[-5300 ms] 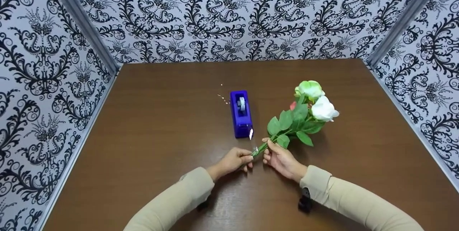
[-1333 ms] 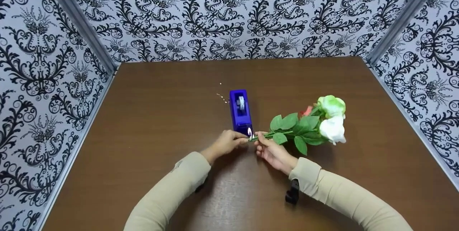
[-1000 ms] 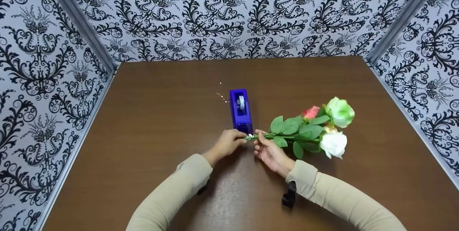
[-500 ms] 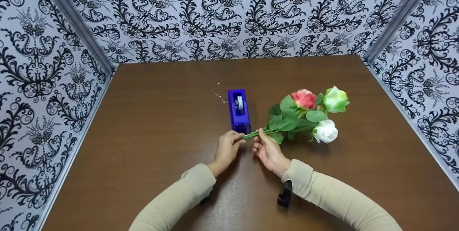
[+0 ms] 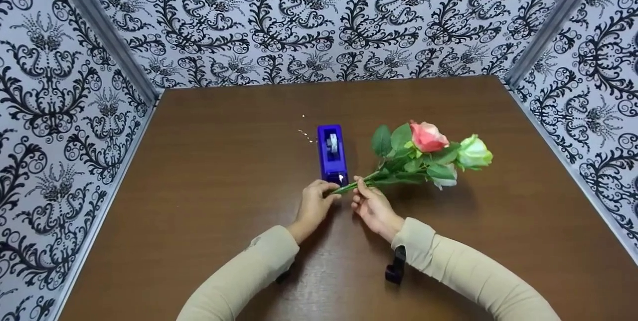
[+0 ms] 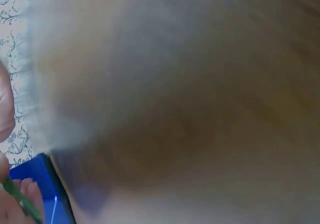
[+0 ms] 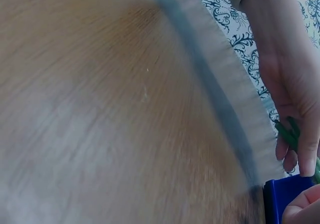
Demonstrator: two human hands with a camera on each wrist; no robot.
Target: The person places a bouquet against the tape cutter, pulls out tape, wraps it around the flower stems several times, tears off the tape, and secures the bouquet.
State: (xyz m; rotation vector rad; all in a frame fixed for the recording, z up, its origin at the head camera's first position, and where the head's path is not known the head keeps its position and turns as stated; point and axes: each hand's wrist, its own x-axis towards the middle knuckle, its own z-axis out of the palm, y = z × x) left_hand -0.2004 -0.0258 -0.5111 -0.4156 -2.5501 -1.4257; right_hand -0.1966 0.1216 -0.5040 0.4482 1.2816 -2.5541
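Observation:
A bunch of roses, with a pink bloom [image 5: 428, 137], a pale green bloom [image 5: 474, 152] and a white bloom [image 5: 445, 176], lies slanted in both hands. My left hand [image 5: 313, 206] pinches the lower stem ends, which show green [image 7: 287, 132] past its fingers in the right wrist view. Farther up the stems [image 5: 371, 177], just below the leaves, my right hand [image 5: 375, 211] pinches with thumb and fingertips. The blue tape dispenser [image 5: 333, 161] stands right behind the hands, and a shiny glint shows at its front end. Tape on the stems is too small to make out clearly.
Small white flecks [image 5: 305, 135] lie on the brown tabletop [image 5: 224, 161] left of the dispenser. Patterned panels [image 5: 299, 22] wall in the back and sides. A black wrist mount [image 5: 395, 266] hangs below the right sleeve.
Both hands have brought the stems up against the dispenser's front. The bunch has turned about its stems, bringing the pink rose on top and the white one underneath; the visible tape strip has shortened.

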